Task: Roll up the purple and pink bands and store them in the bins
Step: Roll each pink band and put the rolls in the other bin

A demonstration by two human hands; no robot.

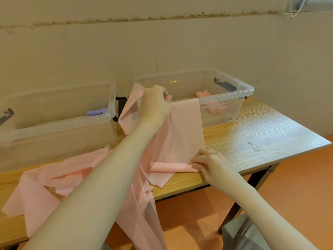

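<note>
Some rolls (216, 110) sat in the bins (249, 91); both hands, left (155, 103) and right (210, 162), gripped a barely rolled pink band (182, 134).

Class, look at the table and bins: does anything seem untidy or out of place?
Yes. A loose pink band hangs off the table's front edge, and others lie crumpled by the left bin.

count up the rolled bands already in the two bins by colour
Pink rolls in the right bin: 4, as far as can be told through the clear wall
Purple rolls in the left bin: 2
Total: 6
</note>
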